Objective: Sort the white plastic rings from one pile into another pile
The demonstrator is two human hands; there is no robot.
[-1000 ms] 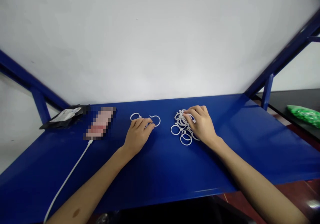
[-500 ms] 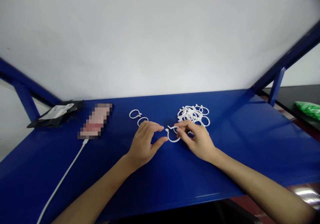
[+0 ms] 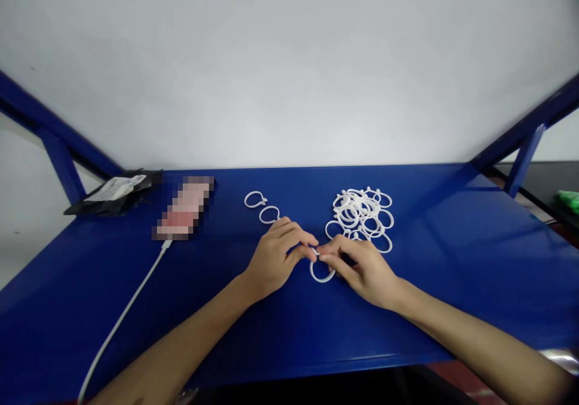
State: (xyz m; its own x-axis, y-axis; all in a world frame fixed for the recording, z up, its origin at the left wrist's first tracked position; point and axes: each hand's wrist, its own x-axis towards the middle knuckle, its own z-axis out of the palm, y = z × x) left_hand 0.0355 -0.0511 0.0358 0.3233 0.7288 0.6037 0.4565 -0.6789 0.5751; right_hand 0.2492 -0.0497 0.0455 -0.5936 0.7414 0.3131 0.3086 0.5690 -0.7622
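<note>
Both hands meet at the middle of the blue table, pinching one white plastic ring at its top. My left hand grips the ring's left end with thumb and fingers closed. From the other side my right hand pinches the ring's right end. Just behind my right hand lies a pile of several white rings. Two single white rings lie apart on the table behind my left hand.
A blurred pink phone lies at the left with a white cable running to the front edge. A black packet with a white label sits at the far left corner. Blue frame struts rise on both sides. A green object is at the far right.
My right hand took one ring from the pile and brought it to the middle. My left hand left the two single rings and closed on that ring's other end.
</note>
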